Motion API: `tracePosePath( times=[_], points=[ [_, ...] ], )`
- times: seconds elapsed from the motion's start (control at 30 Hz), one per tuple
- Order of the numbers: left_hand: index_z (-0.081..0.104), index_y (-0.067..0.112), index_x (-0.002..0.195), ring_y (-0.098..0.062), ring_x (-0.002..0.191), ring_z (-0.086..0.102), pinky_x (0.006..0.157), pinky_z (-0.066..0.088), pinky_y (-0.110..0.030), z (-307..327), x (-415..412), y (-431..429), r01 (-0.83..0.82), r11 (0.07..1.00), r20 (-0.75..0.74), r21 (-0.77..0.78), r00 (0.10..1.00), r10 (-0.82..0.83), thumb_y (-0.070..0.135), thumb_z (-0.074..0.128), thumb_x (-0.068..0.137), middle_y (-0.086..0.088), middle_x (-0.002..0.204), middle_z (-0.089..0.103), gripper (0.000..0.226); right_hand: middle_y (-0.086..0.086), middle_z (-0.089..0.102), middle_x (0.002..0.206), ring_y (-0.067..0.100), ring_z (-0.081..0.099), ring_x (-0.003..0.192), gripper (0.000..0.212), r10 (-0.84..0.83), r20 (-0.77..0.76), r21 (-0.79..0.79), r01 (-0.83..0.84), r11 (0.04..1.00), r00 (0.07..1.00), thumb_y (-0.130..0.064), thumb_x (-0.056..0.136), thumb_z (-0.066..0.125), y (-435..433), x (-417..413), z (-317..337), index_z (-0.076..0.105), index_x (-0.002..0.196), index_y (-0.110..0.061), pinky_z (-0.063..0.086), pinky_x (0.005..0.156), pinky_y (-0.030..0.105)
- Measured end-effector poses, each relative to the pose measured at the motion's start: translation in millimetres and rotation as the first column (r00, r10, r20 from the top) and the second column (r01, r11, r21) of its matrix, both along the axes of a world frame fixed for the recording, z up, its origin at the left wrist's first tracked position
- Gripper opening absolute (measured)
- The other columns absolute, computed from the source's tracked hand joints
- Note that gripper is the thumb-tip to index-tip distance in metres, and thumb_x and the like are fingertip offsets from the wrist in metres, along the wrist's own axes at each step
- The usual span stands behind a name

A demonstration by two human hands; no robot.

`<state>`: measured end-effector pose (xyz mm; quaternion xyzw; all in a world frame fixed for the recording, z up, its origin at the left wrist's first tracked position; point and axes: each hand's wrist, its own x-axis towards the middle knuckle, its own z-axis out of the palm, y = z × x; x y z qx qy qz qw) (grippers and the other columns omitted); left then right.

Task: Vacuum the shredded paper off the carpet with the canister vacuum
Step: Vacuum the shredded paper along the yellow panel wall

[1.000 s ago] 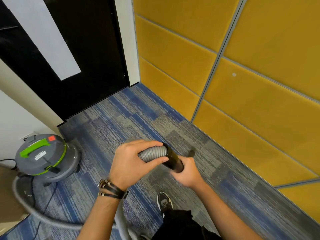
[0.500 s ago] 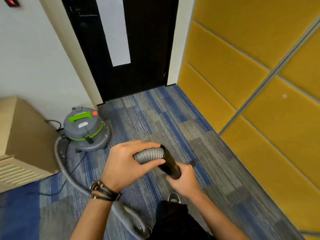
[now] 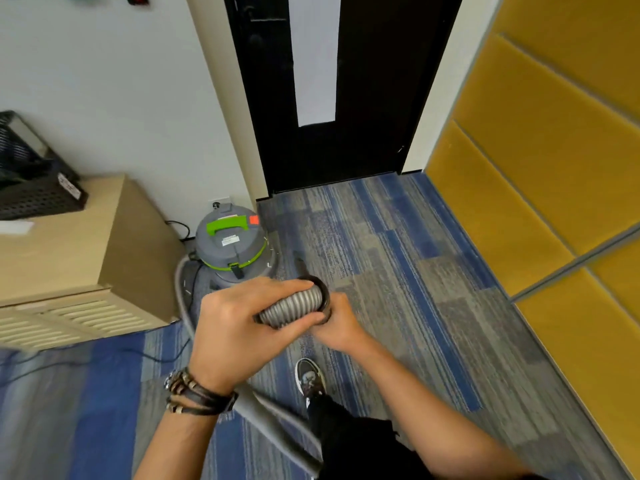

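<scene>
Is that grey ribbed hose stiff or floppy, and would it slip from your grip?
Probably floppy: the hose curves loosely from the canister vacuum round to the left hand. Likely light, as that hand's grip keeps its end off the carpet. Its ridges should resist slipping.

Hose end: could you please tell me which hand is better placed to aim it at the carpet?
Probably the right hand: it grips the black cuff at the front, while the left hand holds the ribbed hose behind.
</scene>
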<state>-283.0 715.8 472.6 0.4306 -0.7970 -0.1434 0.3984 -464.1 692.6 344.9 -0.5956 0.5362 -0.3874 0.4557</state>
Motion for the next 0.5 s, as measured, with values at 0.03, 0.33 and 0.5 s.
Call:
tracePosePath(
  times=[0.03, 0.33, 0.5],
  points=[
    [0.083, 0.025, 0.109, -0.002, 0.087, 0.073, 0.081, 0.059, -0.029, -2.3, 2.7, -13.9, -0.016, 1.0, 0.013, -0.006, 1.0, 0.016, 0.048, 0.088, 0.081, 0.013, 0.097, 0.078, 0.036, -0.013, 0.068, 0.071, -0.005, 0.056, 0.069, 0.012, 0.021, 0.037, 0.018, -0.022, 1.0, 0.999, -0.016, 0.078, 0.07, -15.0, 5.9, -2.9, 0.065, 0.078, -0.028, 0.047, 0.057, 0.026],
    [0.083, 0.027, 0.11, -0.006, 0.084, 0.074, 0.074, 0.062, -0.035, -1.3, 11.7, -149.1, -0.047, 0.997, 0.073, 0.056, 0.996, 0.043, 0.048, 0.088, 0.081, 0.011, 0.095, 0.078, 0.037, -0.018, 0.073, 0.085, -0.001, 0.067, 0.081, 0.019, 0.086, 0.068, 0.109, -0.093, 0.99, 0.994, -0.027, 0.077, 0.076, -150.4, 19.4, -11.0, 0.067, 0.092, -0.033, 0.058, 0.073, 0.027],
    [0.082, 0.027, 0.111, -0.003, 0.089, 0.075, 0.08, 0.061, -0.033, 22.4, -2.0, -206.6, 0.044, 0.997, 0.006, 0.066, 0.999, -0.044, 0.048, 0.089, 0.079, 0.011, 0.098, 0.079, 0.038, 0.034, 0.064, 0.096, 0.056, 0.063, 0.094, 0.033, 0.096, 0.069, 0.145, -0.105, 0.984, 0.993, -0.002, 0.08, 0.077, -190.0, 6.2, -7.0, 0.063, 0.095, -0.027, 0.05, 0.082, 0.072]
  ],
)
